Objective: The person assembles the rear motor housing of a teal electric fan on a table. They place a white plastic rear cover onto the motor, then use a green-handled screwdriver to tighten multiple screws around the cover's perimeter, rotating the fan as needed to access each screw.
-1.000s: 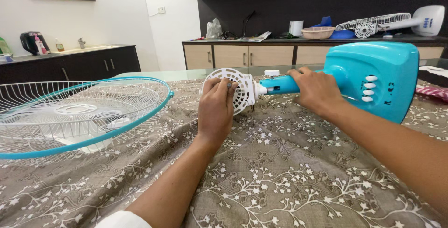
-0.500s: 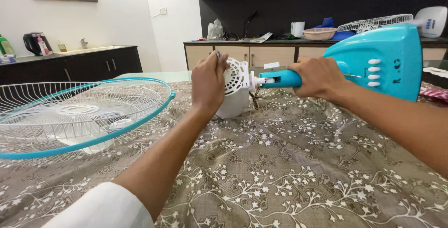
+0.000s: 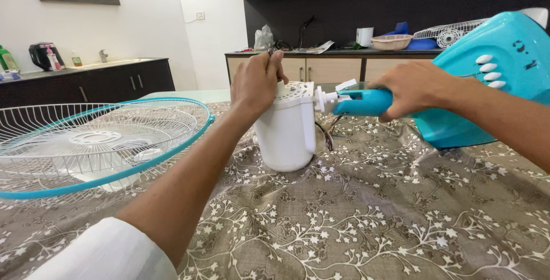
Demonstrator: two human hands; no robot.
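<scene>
The white motor housing (image 3: pixel 285 128) stands upright on the cloth-covered worktop (image 3: pixel 366 217), near the middle toward its far edge. The left hand (image 3: pixel 256 82) rests on the housing's vented top, fingers (image 3: pixel 275 62) pinched closed around a small part at the top; the part itself cannot be identified. The right hand (image 3: pixel 415 88) wraps closed around the turquoise neck (image 3: pixel 361 101) joined to the housing, carrying the turquoise fan base (image 3: pixel 492 79) tilted above the worktop. A wire fan guard (image 3: pixel 97 142) with a turquoise rim lies at the left edge.
</scene>
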